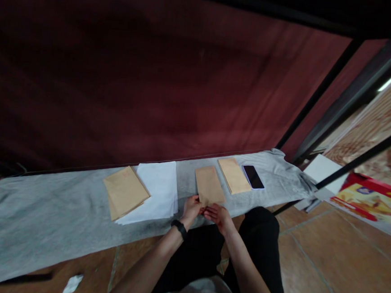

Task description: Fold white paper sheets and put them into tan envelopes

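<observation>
A brown envelope (208, 184) lies on the grey cloth (41, 215) in front of me. My left hand (191, 208) and my right hand (217, 213) both pinch its near edge, fingers closed on it. A black band sits on my left wrist. To the right lies a small stack of brown envelopes (234, 175), then a black phone (253, 176). To the left lie a stack of white paper (158, 191) and another pile of brown envelopes (124, 191).
The grey cloth runs along a dark red wall (153, 84) on a tiled floor (334, 270). A black metal frame (325, 84) rises at the right. A white sheet (322, 169) and a red printed board (370, 201) lie beyond it. A crumpled white scrap (71, 284) is on the floor.
</observation>
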The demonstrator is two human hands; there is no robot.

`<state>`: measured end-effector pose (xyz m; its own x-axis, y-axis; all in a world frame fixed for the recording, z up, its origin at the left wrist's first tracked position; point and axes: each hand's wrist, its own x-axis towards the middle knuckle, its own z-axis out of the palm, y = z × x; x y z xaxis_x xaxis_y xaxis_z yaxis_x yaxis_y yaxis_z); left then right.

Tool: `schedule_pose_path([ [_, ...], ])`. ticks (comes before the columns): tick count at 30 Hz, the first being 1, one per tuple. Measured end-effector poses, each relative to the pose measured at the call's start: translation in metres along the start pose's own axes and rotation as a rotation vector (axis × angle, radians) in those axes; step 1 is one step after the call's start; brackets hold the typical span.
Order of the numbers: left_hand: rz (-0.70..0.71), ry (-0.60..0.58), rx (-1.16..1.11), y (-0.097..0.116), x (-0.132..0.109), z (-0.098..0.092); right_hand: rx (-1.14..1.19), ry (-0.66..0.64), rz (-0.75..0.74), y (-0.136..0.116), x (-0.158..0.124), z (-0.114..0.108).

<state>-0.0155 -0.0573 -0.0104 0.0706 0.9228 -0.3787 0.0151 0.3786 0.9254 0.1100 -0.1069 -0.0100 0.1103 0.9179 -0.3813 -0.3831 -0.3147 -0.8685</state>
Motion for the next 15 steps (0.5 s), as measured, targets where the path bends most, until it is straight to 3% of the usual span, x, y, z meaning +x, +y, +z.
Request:
schedule_pose_path([
  [2, 0.004, 0.035, 0.056, -0.002, 0.001, 0.001, -0.087, 0.041, -0.019, -0.001, -0.004, -0.007],
  [4, 0.012, 0.065, 0.114, -0.003, 0.002, 0.003, -0.230, 0.094, -0.131, -0.003, -0.007, -0.012],
  [6, 0.016, 0.084, 0.171, -0.003, 0.003, 0.005, -0.564, 0.133, -0.386, -0.003, -0.008, -0.015],
  [9, 0.019, 0.091, 0.251, -0.001, 0.003, 0.005, -1.240, 0.192, -0.758, 0.005, -0.004, -0.021],
  [12, 0.023, 0.090, 0.327, 0.002, -0.001, 0.000, -1.603, 0.238, -0.836, 0.019, 0.001, -0.030],
  [15, 0.111, 0.142, 0.490, 0.005, -0.007, -0.005, -1.710, 0.237, -0.844, 0.030, 0.005, -0.037],
])
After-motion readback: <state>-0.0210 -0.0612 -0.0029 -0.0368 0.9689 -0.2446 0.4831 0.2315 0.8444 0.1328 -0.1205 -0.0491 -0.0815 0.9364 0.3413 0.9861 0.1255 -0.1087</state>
